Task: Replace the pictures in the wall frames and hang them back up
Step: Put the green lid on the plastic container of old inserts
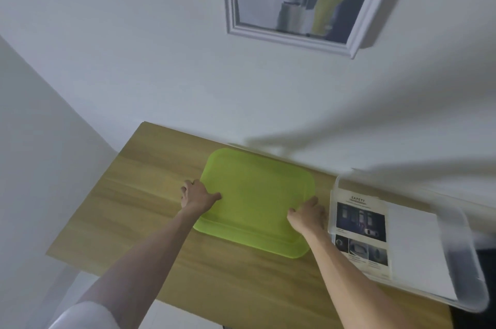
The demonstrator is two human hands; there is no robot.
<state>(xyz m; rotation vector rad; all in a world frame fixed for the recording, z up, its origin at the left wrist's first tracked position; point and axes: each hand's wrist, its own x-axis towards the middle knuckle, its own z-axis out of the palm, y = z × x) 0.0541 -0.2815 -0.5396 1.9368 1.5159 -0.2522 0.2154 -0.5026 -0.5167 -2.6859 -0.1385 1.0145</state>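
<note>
Fingers of the left hand [198, 195] curl round the 9 o'clock rim of the green lid [255, 202] on the wooden table [120, 210], while the right hand [306, 214] grips its 3 o'clock edge. At 3 o'clock from the lid, an uncovered clear bin [461, 256] holds the printed pictures [361, 232]. At 12 o'clock the white wall frame [292, 41] hangs with a picture inside, so I judge no swap made yet

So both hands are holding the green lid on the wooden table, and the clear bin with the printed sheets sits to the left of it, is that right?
Not quite. In the head view the clear bin with the printed sheets sits to the right of the green lid, not the left. The left hand and right hand do hold the lid on the wooden table.
</note>
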